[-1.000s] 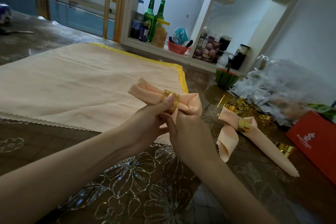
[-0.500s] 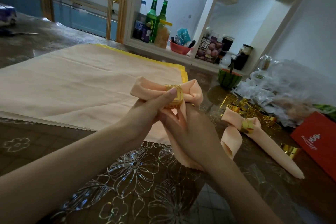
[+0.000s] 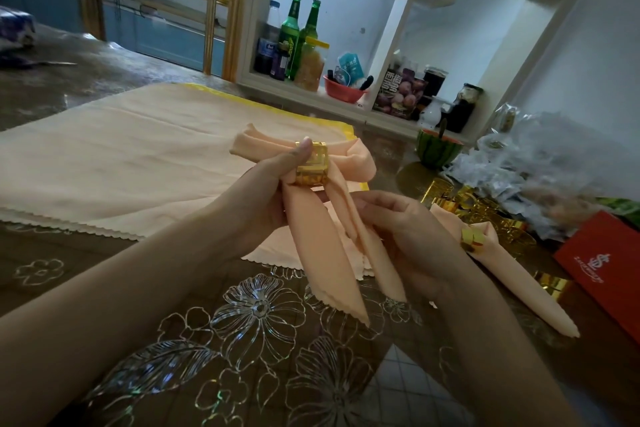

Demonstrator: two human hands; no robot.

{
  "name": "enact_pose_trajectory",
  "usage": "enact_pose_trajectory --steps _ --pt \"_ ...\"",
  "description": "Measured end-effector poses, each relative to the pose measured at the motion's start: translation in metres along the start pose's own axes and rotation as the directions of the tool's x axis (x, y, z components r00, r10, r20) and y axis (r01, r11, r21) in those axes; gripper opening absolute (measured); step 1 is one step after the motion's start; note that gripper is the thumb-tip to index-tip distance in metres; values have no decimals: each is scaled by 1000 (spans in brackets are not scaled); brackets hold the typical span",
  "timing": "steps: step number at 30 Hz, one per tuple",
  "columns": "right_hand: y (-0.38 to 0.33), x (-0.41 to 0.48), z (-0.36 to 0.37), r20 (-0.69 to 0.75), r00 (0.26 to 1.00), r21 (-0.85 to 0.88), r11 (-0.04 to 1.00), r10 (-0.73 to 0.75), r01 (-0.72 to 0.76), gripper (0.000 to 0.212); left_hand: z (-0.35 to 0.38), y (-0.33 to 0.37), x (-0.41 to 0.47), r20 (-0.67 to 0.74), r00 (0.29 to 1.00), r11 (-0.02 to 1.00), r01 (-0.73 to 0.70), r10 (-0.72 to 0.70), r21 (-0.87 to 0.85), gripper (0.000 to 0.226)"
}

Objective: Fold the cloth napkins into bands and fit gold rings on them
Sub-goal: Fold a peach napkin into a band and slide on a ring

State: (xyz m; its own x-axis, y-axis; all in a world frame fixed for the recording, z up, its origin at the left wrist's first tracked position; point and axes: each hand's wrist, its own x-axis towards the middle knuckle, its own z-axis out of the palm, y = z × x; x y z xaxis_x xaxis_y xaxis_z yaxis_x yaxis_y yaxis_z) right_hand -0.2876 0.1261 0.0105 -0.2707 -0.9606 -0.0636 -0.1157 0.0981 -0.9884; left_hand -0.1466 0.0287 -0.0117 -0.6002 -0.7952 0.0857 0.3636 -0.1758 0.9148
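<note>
The peach napkin (image 3: 320, 246) is held over the table (image 3: 86, 274), gold ring (image 3: 311, 166) at the top, both tails running down toward the person. The left hand (image 3: 266, 191) grips it at the ring, thumb on top. The right hand (image 3: 401, 232), nearer the tails, seems to pinch the right one; its fingertips hide behind cloth. A finished napkin (image 3: 526, 284) lies rightward, partly covered by that hand.

The flower-patterned worktop (image 3: 104, 288) carries flat peach cloths (image 3: 138, 163) at centre left, a ringed napkin (image 3: 512, 274), loose gold rings (image 3: 446, 206) and a red box (image 3: 602, 260) at right, plastic bags (image 3: 540, 163) above them.
</note>
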Motion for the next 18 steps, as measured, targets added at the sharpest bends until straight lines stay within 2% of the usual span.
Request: enact_pose_trajectory --steps 5,9,12,15,18 --pt "-1 1 -9 -83 996 -142 990 -28 16 6 -1 -1 5 12 1000 994 -5 4 111 59" --pt "-4 2 -20 -92 987 -382 920 -129 85 9 1 0 7 -16 1000 984 11 -8 177 42" --pt "-6 -1 -22 -18 996 -342 936 -91 80 16 -2 -3 5 -33 999 985 20 -14 169 34" --pt "-10 -7 -20 66 995 -266 960 -71 86 27 -2 -4 6 -2 999 996 37 -37 86 43" --pt "-5 -6 -14 27 974 -380 899 -224 218 28 0 -8 9 13 997 996 79 -79 34 51"
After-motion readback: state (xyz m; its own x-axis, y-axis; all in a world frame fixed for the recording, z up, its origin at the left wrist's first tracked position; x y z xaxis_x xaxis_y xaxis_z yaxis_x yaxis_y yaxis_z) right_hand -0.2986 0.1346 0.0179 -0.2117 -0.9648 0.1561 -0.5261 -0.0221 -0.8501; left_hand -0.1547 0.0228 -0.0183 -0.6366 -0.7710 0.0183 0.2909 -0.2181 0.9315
